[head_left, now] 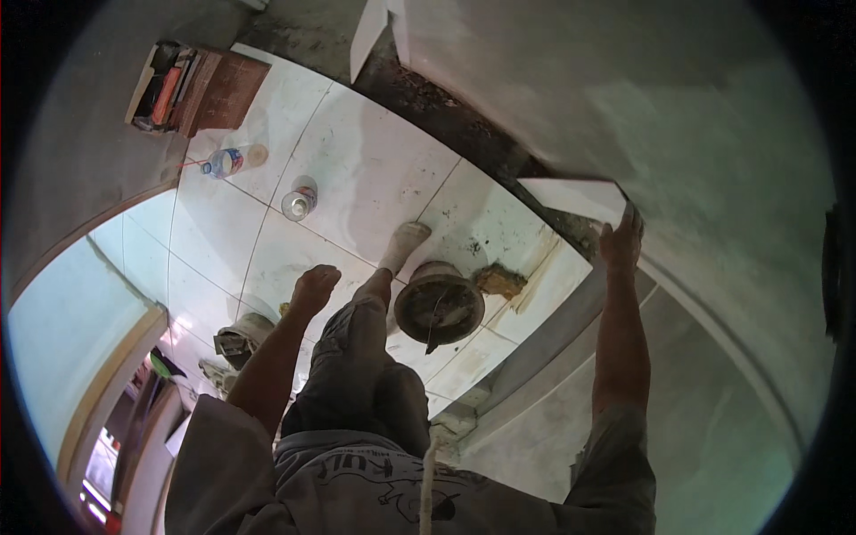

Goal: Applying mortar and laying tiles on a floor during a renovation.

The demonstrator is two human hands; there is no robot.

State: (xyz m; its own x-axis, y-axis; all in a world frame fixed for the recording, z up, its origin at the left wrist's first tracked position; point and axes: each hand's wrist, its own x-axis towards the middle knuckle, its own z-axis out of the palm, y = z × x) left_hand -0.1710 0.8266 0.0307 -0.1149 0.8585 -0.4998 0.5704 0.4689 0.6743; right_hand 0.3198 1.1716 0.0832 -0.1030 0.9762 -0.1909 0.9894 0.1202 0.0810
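Along the foot of the right wall, a white tile piece (575, 196) juts out at the edge of the floor. My right hand (621, 241) grips its right end against the wall, the thumb on the near side and the other fingers partly hidden. My left hand (316, 287) hangs over the floor beside my knee, fingers curled in, with nothing visible in it. Between my foot and the right arm stands a round bucket (439, 308) with grey residue inside and what looks like a thin tool across it. A brown lump (499, 281) lies just right of the bucket.
A clear bottle (300, 203) and another plastic bottle (227, 163) are on the tiled floor (357, 143). A wooden box of tools (209, 89) sits by the far left wall. A dirty container (242, 339) is left of my left arm. Dark bare ground (446, 102) borders the wall.
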